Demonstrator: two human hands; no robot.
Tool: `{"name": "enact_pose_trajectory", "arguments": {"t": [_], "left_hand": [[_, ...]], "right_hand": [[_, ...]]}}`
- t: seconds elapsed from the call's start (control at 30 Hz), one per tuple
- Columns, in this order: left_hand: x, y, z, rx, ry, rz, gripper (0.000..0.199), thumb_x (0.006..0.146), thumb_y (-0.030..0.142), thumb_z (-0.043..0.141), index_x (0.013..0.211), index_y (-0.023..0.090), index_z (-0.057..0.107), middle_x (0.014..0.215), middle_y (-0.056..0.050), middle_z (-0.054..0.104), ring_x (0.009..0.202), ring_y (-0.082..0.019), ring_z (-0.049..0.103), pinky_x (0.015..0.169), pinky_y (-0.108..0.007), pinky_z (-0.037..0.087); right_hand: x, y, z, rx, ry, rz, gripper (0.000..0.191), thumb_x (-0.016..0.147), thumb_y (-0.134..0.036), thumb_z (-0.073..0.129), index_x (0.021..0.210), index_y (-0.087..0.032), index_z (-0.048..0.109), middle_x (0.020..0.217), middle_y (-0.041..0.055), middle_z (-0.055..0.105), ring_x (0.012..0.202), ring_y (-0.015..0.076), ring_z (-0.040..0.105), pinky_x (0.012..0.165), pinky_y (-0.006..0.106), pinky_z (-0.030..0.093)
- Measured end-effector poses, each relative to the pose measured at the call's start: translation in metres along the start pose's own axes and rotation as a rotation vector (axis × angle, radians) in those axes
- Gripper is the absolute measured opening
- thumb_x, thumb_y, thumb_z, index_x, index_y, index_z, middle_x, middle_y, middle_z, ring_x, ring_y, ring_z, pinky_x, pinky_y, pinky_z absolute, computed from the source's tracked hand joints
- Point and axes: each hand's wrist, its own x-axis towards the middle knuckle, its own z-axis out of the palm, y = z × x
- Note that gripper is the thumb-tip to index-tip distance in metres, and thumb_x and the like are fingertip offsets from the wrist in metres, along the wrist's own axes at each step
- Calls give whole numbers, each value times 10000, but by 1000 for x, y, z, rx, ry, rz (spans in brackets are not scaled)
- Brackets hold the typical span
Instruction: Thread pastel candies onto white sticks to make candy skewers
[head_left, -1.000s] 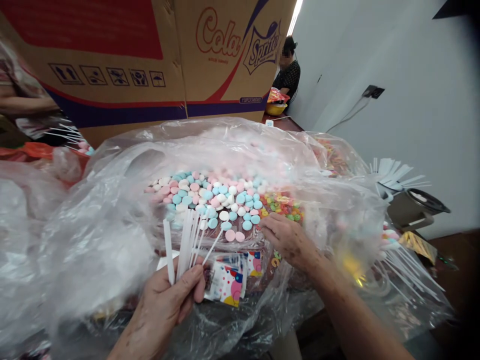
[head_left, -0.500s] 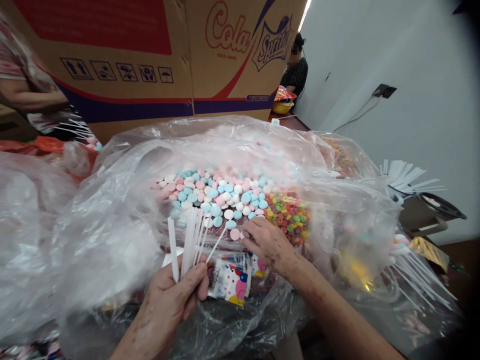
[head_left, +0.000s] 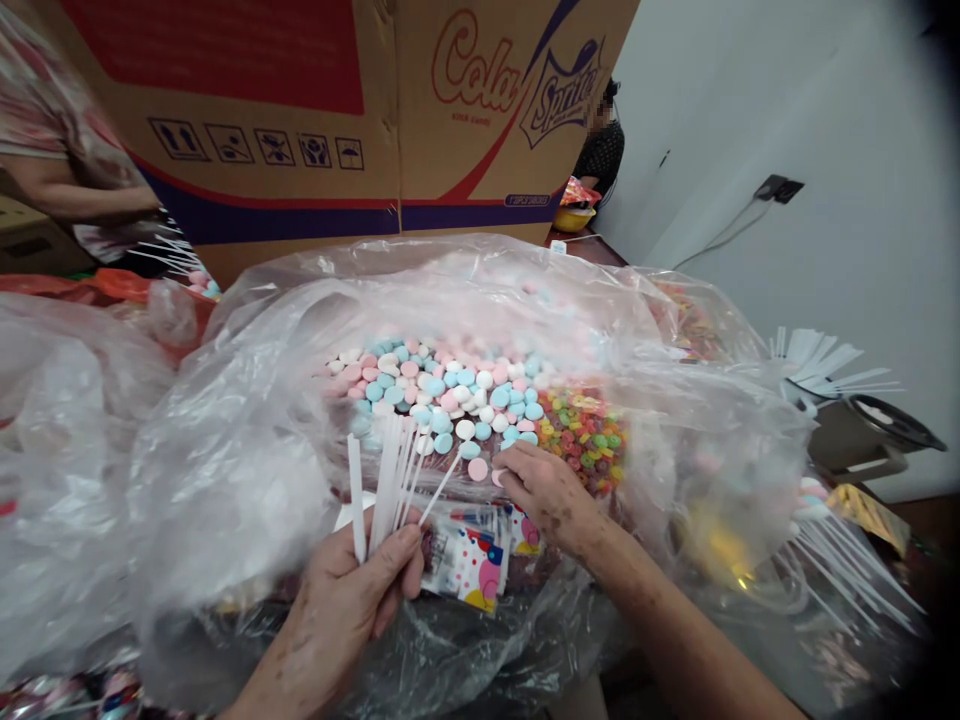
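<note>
My left hand (head_left: 367,575) is closed around a fan of white plastic sticks (head_left: 388,475), which point up and away from me. Beyond their tips lies a spread of round pink, blue and white candies (head_left: 465,395) on clear plastic. My right hand (head_left: 551,495) has its fingers curled down at the near edge of this spread. A pink candy (head_left: 497,478) shows partly at its fingertips, and another pink candy (head_left: 478,469) lies just left of it. Small printed packets (head_left: 469,560) with coloured dots lie between my hands.
Ring-shaped coloured candies (head_left: 581,430) lie right of the round ones. Crumpled clear plastic bags (head_left: 240,440) surround the pile. A large cardboard box (head_left: 285,80) stands behind. At right are a dark container (head_left: 862,435) and white sticks (head_left: 847,560). Other people are partly visible behind.
The camera view has swung slightly left, so everything sits a little further right. My left hand keeps hold of the sticks; my right hand stays at the pink candy.
</note>
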Motion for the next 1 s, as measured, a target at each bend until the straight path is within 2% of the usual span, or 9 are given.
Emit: {"name": "enact_pose_trajectory", "arguments": {"t": [0.13, 0.23, 0.33, 0.43, 0.53, 0.67, 0.77, 0.87, 1.0], "left_hand": [[-2, -2, -5, 9, -7, 5, 452, 735, 527, 657, 503, 148, 572, 458, 53, 473, 341, -28, 288, 362, -165, 159], [-2, -2, -6, 32, -14, 18, 464, 747, 536, 657, 508, 149, 569, 470, 56, 470, 350, -31, 305, 358, -158, 178], [-1, -3, -4, 29, -13, 11, 466, 735, 549, 664, 516, 149, 569, 475, 48, 499, 348, -35, 319, 350, -155, 195], [2, -3, 1, 15, -34, 20, 469, 724, 559, 670, 524, 146, 575, 485, 35, 537, 340, -34, 330, 347, -156, 199], [4, -3, 4, 14, -49, 28, 445, 721, 562, 675, 577, 148, 598, 492, 38, 548, 337, -35, 325, 344, -156, 199], [3, -2, 3, 35, -56, 36, 462, 738, 558, 662, 542, 147, 581, 477, 46, 512, 347, -35, 311, 353, -156, 196], [1, -1, 2, 39, -55, 34, 484, 755, 551, 645, 502, 147, 565, 452, 54, 475, 347, -33, 300, 363, -158, 190], [1, -1, 2, 26, -34, 28, 465, 739, 547, 661, 516, 150, 568, 478, 40, 526, 341, -33, 311, 356, -159, 193], [2, -3, 1, 4, -48, 41, 434, 752, 520, 664, 537, 154, 571, 483, 42, 531, 343, -38, 325, 352, -158, 199]], "right_hand": [[-6, 7, -19, 28, 148, -15, 157, 921, -149, 460, 923, -192, 610, 927, 52, 628, 867, 175, 593, 787, 284, 438], [-17, 22, -41, -8, 268, 54, 149, 915, -166, 466, 910, -202, 611, 904, 37, 648, 836, 170, 600, 760, 275, 428], [-30, 36, -51, -97, 165, 135, 174, 908, -177, 473, 784, -198, 593, 783, 15, 619, 738, 164, 573, 682, 268, 401], [-38, 42, -46, -156, 73, 167, 197, 916, -177, 465, 769, -191, 595, 784, 26, 603, 747, 173, 566, 686, 277, 400], [-37, 38, -37, -156, 123, 152, 179, 927, -169, 456, 852, -187, 617, 845, 43, 612, 801, 182, 580, 732, 286, 417], [-23, 23, -29, -112, 200, 42, 170, 941, -171, 458, 889, -195, 618, 872, 40, 622, 817, 174, 584, 756, 283, 428], [-12, 10, -22, -91, 169, -36, 177, 943, -157, 469, 851, -187, 617, 833, 36, 619, 809, 171, 581, 750, 275, 435], [-3, -3, -15, -93, 152, -81, 152, 940, -147, 487, 881, -182, 623, 871, 44, 631, 854, 173, 582, 777, 272, 442], [8, -20, -4, -225, 108, -148, 112, 928, -189, 539, 866, -177, 632, 879, 56, 656, 864, 197, 574, 803, 304, 441]]}}
